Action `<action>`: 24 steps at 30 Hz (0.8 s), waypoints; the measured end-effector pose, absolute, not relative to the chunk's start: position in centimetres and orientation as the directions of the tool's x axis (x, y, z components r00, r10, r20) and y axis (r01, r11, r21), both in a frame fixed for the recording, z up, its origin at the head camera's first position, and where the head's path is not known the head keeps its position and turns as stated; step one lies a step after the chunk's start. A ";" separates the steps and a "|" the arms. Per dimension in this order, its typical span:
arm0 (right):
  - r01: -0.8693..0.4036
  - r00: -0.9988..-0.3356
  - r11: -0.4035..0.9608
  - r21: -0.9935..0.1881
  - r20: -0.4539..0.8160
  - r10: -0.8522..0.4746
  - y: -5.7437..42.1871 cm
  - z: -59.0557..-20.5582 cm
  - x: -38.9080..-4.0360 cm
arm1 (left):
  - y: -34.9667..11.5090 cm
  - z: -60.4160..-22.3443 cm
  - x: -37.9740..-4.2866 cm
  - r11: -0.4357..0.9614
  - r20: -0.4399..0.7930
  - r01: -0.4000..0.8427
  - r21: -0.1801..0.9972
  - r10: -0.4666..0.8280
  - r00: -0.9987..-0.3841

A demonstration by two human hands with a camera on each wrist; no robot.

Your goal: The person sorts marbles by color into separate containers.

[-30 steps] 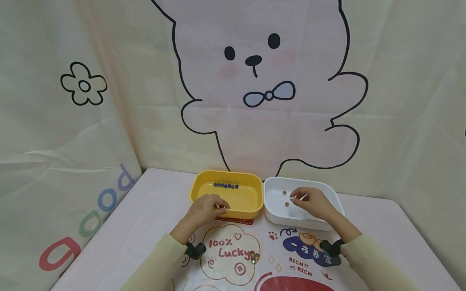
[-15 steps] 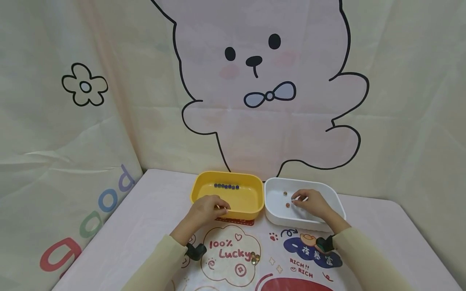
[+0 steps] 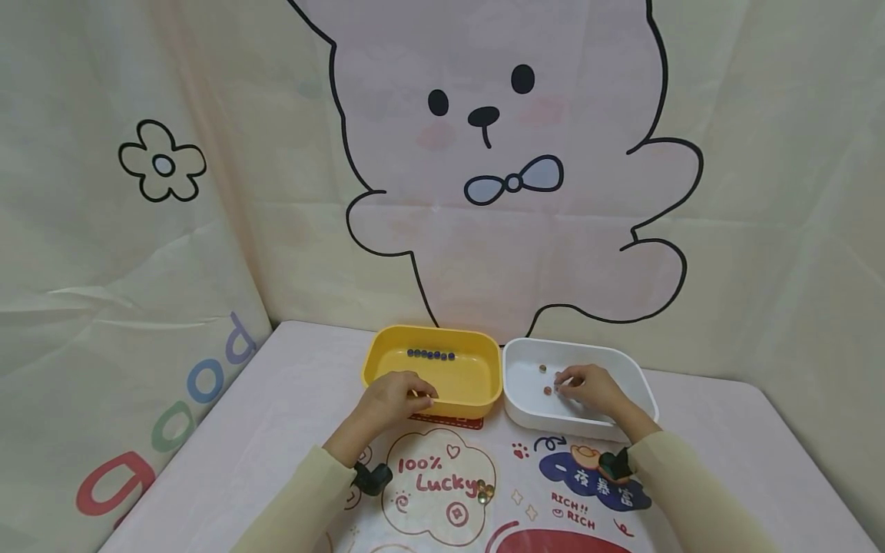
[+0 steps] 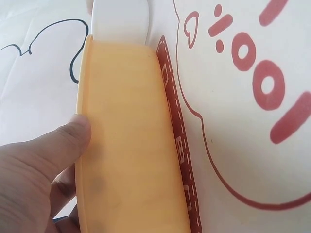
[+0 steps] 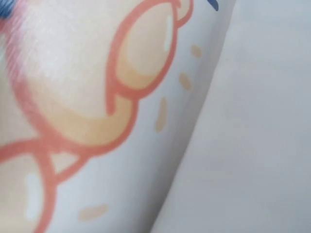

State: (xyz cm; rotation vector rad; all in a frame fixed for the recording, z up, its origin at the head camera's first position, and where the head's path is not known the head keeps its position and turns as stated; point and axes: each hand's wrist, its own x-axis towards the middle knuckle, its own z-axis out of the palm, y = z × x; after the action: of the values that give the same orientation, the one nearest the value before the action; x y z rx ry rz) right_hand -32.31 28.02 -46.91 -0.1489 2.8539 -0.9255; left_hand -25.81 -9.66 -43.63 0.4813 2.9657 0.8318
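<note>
My left hand [image 3: 396, 395] grips the near wall of a yellow tray [image 3: 470, 393]. In the left wrist view its thumb [image 4: 80, 128] lies against the rim, other fingers behind the wall. A row of several dark blue marbles [image 3: 430, 355] lies along the tray's far side. My right hand [image 3: 588, 386] reaches into a white tray [image 3: 622, 376], its fingertips drawn together as if on a small marble, which they mostly hide. Two brownish marbles, one farther back [image 3: 542, 369] and one nearer [image 3: 548, 390], lie to the left of those fingertips. The right wrist view shows only printed cloth and a pale surface.
A small cluster of gold marbles [image 3: 485, 491] sits on the printed tablecloth [image 3: 422, 530] in front of the trays. The two trays stand side by side near the back edge, below a hanging bear-print cloth [image 3: 512, 253].
The right hand has shifted slightly and its thumb and fingers have closed together inside the white tray. My left hand keeps its grip on the yellow tray.
</note>
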 end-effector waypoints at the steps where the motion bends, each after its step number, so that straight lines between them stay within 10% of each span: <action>1: -0.046 -0.986 0.806 -0.590 -0.104 -0.133 28.0 -46.9 -32.3 | -9.7 -43.6 -25.8 0.811 0.058 0.286 0.510 0.300 -0.952; 24: -0.023 -0.982 0.824 -0.566 -0.142 -0.126 27.7 -46.9 -32.3 | -9.7 -43.6 -25.8 0.808 0.040 0.267 0.525 0.291 -0.956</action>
State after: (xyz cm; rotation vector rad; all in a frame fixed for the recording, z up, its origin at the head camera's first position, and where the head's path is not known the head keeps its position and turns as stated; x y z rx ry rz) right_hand -32.33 27.69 -46.90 -0.1169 2.8328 -0.8757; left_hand -25.83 -9.68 -43.62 0.4549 2.9465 0.8460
